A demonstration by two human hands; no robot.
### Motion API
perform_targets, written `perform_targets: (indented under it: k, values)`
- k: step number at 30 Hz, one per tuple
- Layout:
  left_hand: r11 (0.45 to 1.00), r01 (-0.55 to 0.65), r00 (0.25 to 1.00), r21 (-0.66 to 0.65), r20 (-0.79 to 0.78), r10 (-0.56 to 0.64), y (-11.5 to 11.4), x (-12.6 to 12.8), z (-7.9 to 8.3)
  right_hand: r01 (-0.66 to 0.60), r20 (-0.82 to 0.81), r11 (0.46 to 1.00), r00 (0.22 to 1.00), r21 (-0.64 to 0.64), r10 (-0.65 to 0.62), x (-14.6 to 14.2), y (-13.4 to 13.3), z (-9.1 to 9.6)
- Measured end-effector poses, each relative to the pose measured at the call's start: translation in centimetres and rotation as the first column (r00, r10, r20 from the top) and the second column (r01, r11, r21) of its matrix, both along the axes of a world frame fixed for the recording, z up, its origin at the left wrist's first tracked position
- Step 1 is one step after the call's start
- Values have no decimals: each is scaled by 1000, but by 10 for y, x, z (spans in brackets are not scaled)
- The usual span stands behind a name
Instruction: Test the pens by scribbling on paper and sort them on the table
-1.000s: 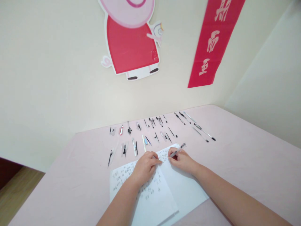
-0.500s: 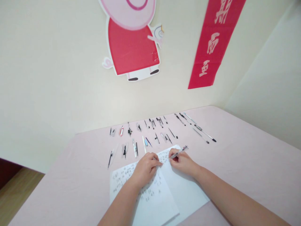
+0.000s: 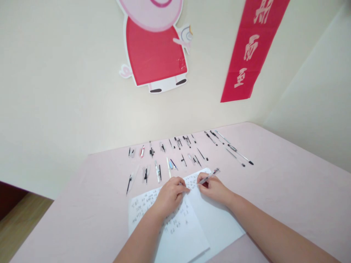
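An open notebook (image 3: 189,237) with handwriting on its left page and at the top of its right page lies under both my hands. My right hand (image 3: 212,188) is closed round a clear-barrelled pen (image 3: 210,175), its writing end down at the upper right page. Over the upper part of the notebook, near the fold, rests my left hand (image 3: 171,193). Its fingers are curled, the index finger pointing toward the pen. A small greyish bit shows between those fingers, too little of it to name.
Beyond the notebook, several pens, caps and refills lie in rows on the pink tabletop (image 3: 287,190), among them a red-and-white pen (image 3: 142,151) and a long clear pen (image 3: 242,155). Behind the table rises a wall with a cartoon pig cutout (image 3: 156,54) and a red banner (image 3: 252,51).
The view has shifted very slightly. Both hands keep nearly the same place on the notebook, and the pen stays in my right hand.
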State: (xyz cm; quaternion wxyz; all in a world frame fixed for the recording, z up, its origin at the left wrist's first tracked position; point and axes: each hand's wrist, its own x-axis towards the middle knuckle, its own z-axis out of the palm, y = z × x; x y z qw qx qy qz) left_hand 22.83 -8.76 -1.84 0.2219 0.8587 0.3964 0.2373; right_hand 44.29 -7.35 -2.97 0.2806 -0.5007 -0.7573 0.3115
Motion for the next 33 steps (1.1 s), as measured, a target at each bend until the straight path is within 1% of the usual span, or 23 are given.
perform_targets:
  k: [11, 16, 21, 26, 33]
  values:
    - [1000, 3, 1000, 0, -9, -3, 1, 0, -3, 2, 32, 1000, 999, -4, -2, -2, -3, 4]
    - [1000, 3, 1000, 2, -4, -3, 1, -1, -2, -4, 26, 1000, 1000, -8, 5, -2, -3, 6]
    - [1000, -6, 1000, -16, -9, 5, 0, 0, 0, -5, 28, 1000, 1000, -2, 5, -1, -2, 4]
    - [1000, -7, 1000, -14, -2, 7, 0, 1, 0, -3, 27, 999, 1000, 41, 2, -2, -2, 2]
    - [1000, -5, 1000, -21, -2, 5, 1, 1, 0, 1, 90, 999, 996, 39, -4, -2, -4, 5]
